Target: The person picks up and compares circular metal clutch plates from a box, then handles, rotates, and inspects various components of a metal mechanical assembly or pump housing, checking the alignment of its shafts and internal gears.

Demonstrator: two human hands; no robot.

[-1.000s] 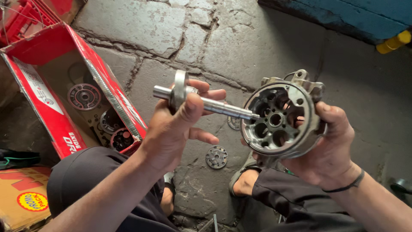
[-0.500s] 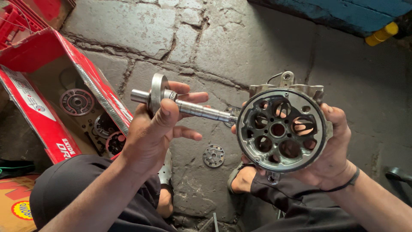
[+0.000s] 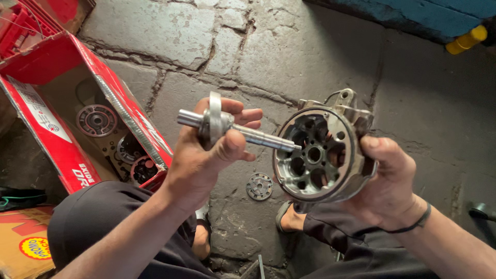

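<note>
While I crouch over stone paving, my left hand [image 3: 199, 157] grips a steel shaft [image 3: 243, 132] by its disc, fingers wrapped tight, tip just at the round metal housing [image 3: 318, 155] cupped firmly in my right hand [image 3: 385, 181]; a red cardboard box [image 3: 67, 150] of parts lies beside me.

Red cardboard box [image 3: 62, 150] lies open on the stone floor [image 3: 268, 57], round metal plates [image 3: 96, 120] inside. A small perforated disc [image 3: 259, 186] sits on the paving, yellow cylinder [image 3: 466, 40] far off.

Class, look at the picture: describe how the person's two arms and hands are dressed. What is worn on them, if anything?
Both forearms are bare, with no sleeves or gloves. The left hand wears nothing. The right hand has a thin dark band around its wrist. No rings are visible.
</note>
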